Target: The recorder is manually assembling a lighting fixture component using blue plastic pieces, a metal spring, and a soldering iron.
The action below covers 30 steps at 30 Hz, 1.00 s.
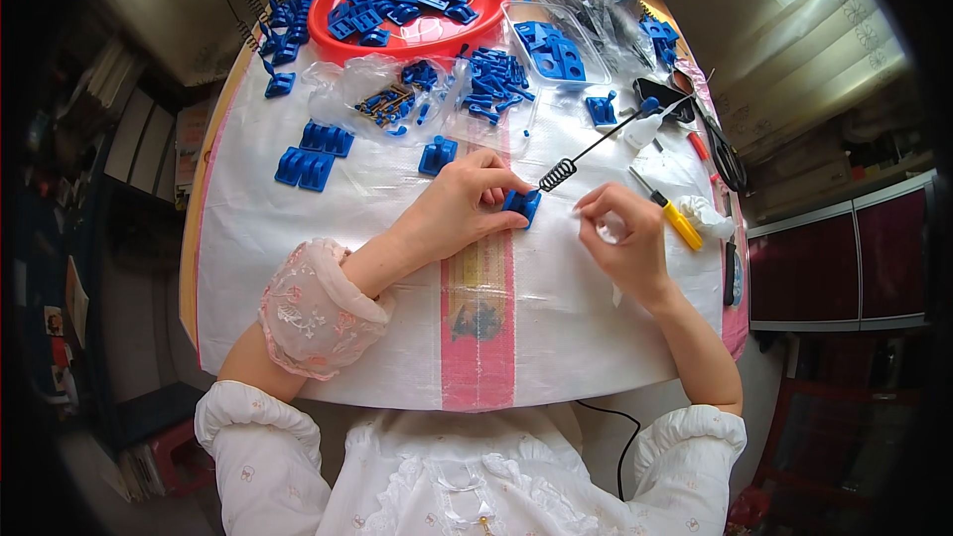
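My left hand pinches a small blue plastic base between thumb and fingers, just above the table. From that base a black coil spring slants up to the right, continuing as a thin black rod that ends in a blue ball. To the right, my right hand is curled closed around something whitish, partly hidden by the fingers. It is apart from the blue base. Beyond my left hand stands another blue base, and a white bottle is beyond my right hand.
A red tray of blue parts stands at the back, beside a clear box. Plastic bags hold screws and small blue levers. Finished-looking spring pieces stand far left. A yellow-handled screwdriver and black scissors lie right.
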Each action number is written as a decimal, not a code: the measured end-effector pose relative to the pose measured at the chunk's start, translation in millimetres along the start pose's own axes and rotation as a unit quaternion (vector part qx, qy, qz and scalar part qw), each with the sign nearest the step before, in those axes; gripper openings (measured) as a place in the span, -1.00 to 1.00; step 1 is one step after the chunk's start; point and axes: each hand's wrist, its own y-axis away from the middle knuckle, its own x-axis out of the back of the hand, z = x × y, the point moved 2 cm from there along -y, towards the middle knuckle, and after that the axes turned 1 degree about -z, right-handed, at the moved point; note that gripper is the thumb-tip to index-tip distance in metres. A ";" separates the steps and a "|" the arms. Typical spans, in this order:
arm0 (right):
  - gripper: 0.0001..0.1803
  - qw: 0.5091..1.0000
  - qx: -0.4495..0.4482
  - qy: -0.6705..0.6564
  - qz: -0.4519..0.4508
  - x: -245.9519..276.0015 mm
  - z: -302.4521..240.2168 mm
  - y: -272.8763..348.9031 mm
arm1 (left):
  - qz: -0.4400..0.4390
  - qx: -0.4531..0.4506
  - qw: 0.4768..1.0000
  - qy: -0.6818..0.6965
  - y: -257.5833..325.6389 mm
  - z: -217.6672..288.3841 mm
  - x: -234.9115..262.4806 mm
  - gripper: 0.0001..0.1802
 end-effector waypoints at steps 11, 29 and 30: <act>-0.80 0.991 0.105 0.075 0.031 -31.2 0.5 -0.8 | 0.000 -0.004 1.000 -0.011 -0.5 1.0 -0.6 -0.64; -0.84 0.994 0.077 0.079 0.020 -34.3 1.5 -1.8 | 0.003 -0.012 1.000 -0.006 -0.6 1.9 -2.2 -0.65; -0.84 0.994 0.078 0.074 0.013 -34.6 1.0 -1.9 | 0.002 -0.011 1.000 -0.006 -0.7 1.7 -2.5 -0.65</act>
